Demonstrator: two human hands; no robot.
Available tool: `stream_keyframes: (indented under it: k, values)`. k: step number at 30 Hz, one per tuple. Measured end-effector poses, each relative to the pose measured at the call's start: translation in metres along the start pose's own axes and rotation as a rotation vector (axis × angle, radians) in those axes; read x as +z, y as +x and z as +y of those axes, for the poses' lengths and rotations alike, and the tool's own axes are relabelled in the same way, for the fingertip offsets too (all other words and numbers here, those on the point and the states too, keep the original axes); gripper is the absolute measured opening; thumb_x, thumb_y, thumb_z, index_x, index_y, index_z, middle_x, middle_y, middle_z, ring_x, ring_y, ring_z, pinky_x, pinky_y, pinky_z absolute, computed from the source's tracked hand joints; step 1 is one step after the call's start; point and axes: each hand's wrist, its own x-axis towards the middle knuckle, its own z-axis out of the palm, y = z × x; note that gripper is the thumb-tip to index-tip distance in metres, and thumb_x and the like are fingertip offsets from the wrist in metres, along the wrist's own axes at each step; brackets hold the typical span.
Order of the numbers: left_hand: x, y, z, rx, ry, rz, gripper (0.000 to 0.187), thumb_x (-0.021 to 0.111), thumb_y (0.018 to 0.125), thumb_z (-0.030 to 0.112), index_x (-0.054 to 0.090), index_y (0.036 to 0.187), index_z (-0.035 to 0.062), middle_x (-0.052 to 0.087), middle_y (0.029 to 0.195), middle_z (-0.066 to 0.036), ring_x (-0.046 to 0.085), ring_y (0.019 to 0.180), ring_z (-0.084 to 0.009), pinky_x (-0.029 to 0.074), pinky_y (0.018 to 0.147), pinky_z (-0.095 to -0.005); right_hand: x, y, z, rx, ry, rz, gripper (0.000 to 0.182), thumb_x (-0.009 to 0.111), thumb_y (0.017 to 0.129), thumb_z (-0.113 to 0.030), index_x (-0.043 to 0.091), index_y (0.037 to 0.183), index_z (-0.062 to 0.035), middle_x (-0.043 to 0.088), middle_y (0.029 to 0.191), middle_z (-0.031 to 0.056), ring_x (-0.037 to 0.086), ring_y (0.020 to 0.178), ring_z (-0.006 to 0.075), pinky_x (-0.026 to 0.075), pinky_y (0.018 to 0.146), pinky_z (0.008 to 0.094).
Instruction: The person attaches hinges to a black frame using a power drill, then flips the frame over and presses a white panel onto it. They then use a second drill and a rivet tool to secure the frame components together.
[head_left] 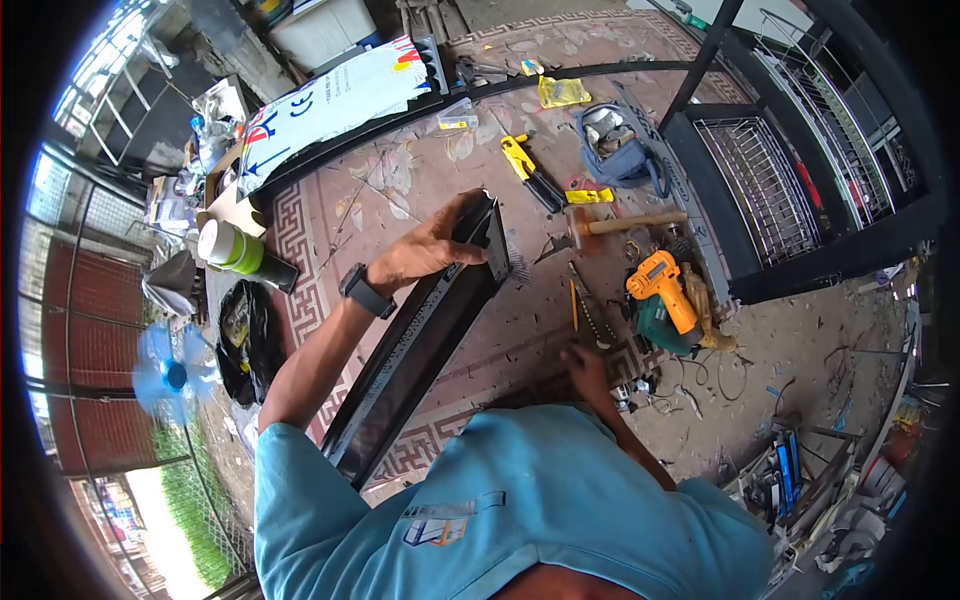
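My left hand, with a watch on its wrist, grips the upper end of a long black metal channel. The channel slants down toward my body, its lower end beside my left sleeve. Loose bristle-like strands show next to its upper end. My right hand is low over the near right part of the work surface, and its fingers are too dark and small to read. Just beyond it lie a yellow pencil and a dark long tool.
A hammer, an orange drill, a yellow-and-black hand tool and a blue pouch lie on the patterned surface. A black frame with wire racks stands right. A fan spins left.
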Motion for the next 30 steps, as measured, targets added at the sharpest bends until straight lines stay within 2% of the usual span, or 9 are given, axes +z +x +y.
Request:
stream_keyframes:
  k: [4, 10, 13, 18, 21, 24, 27, 28, 30]
  values:
    - [0.005, -0.013, 0.002, 0.025, 0.170, 0.034, 0.071, 0.070, 0.076, 0.012, 0.033, 0.136, -0.0003, 0.055, 0.112, -0.010, 0.051, 0.102, -0.0189, 0.039, 0.093, -0.0296, -0.022, 0.093, -0.097, -0.014, 0.348, 0.071, 0.054, 0.046, 0.093, -0.046, 0.062, 0.105, 0.0046, 0.064, 0.095, 0.0185, 0.058, 0.089, 0.0226, 0.044, 0.080, 0.0334]
    - [0.007, -0.033, 0.025, -0.290, 0.364, 0.036, 0.041, 0.067, 0.078, 0.014, 0.055, 0.112, -0.0048, 0.063, 0.086, -0.011, 0.056, 0.080, -0.0140, 0.043, 0.074, -0.0309, -0.029, 0.228, -0.202, -0.226, 0.822, -0.075, 0.077, 0.021, 0.093, -0.063, 0.050, 0.128, -0.0012, 0.060, 0.117, 0.0135, 0.053, 0.113, 0.0230, 0.032, 0.101, 0.0385]
    - [0.013, -0.028, 0.028, -0.354, 0.489, 0.070, 0.046, 0.065, 0.077, 0.013, 0.051, 0.118, -0.0038, 0.062, 0.085, -0.014, 0.056, 0.082, -0.0148, 0.043, 0.075, -0.0303, 0.027, 0.240, -0.222, -0.099, 0.719, -0.522, 0.076, 0.029, 0.091, -0.064, 0.048, 0.130, -0.0018, 0.063, 0.109, 0.0131, 0.054, 0.108, 0.0183, 0.037, 0.093, 0.0337]
    - [0.015, -0.019, -0.005, 0.217, 0.328, 0.183, 0.073, 0.063, 0.072, 0.005, 0.032, 0.138, 0.0002, 0.059, 0.108, -0.012, 0.055, 0.095, -0.0193, 0.042, 0.087, -0.0322, 0.050, 0.224, -0.241, 0.065, 0.594, -1.045, 0.082, 0.039, 0.088, -0.065, 0.040, 0.134, 0.0026, 0.060, 0.113, 0.0167, 0.054, 0.109, 0.0177, 0.041, 0.090, 0.0305]
    - [0.007, -0.014, 0.007, -0.189, 0.131, -0.027, 0.082, 0.064, 0.068, 0.001, 0.026, 0.142, 0.0022, 0.049, 0.125, -0.011, 0.048, 0.111, -0.0195, 0.036, 0.098, -0.0318, 0.048, 0.223, -0.240, 0.053, 0.684, -1.032, 0.085, 0.041, 0.088, -0.065, 0.037, 0.135, 0.0063, 0.054, 0.122, 0.0185, 0.053, 0.110, 0.0196, 0.041, 0.092, 0.0307]
    - [0.006, -0.009, 0.000, -0.189, 0.003, -0.069, 0.087, 0.063, 0.064, -0.001, 0.025, 0.142, 0.0030, 0.043, 0.130, -0.011, 0.041, 0.119, -0.0177, 0.031, 0.101, -0.0298, 0.041, 0.217, -0.233, 0.013, 0.701, -0.991, 0.086, 0.041, 0.088, -0.065, 0.038, 0.133, 0.0083, 0.047, 0.129, 0.0193, 0.052, 0.113, 0.0216, 0.041, 0.095, 0.0313]
    - [0.004, -0.005, -0.004, -0.044, -0.031, -0.059, 0.089, 0.061, 0.061, -0.004, 0.025, 0.142, 0.0032, 0.044, 0.128, -0.010, 0.042, 0.117, -0.0181, 0.033, 0.100, -0.0292, 0.063, 0.234, -0.207, -0.063, 0.702, -0.818, 0.071, 0.044, 0.091, -0.056, 0.046, 0.127, 0.0054, 0.056, 0.118, 0.0159, 0.056, 0.104, 0.0201, 0.044, 0.089, 0.0296]
    - [0.002, -0.005, -0.004, -0.041, -0.030, -0.065, 0.089, 0.061, 0.061, -0.004, 0.025, 0.142, 0.0032, 0.044, 0.128, -0.010, 0.042, 0.117, -0.0181, 0.033, 0.100, -0.0292, 0.070, 0.236, -0.202, -0.162, 0.687, -0.552, 0.054, 0.043, 0.094, -0.049, 0.054, 0.106, 0.0021, 0.059, 0.092, 0.0105, 0.056, 0.084, 0.0184, 0.044, 0.077, 0.0320]
    - [-0.002, -0.005, -0.002, -0.065, -0.058, -0.045, 0.094, 0.060, 0.060, -0.004, 0.019, 0.145, 0.0062, 0.051, 0.105, -0.006, 0.051, 0.088, -0.0155, 0.044, 0.076, -0.0266, 0.073, 0.234, -0.200, -0.263, 0.664, -0.285, 0.046, 0.041, 0.096, -0.041, 0.061, 0.086, -0.0012, 0.061, 0.067, 0.0051, 0.056, 0.064, 0.0167, 0.045, 0.065, 0.0345]
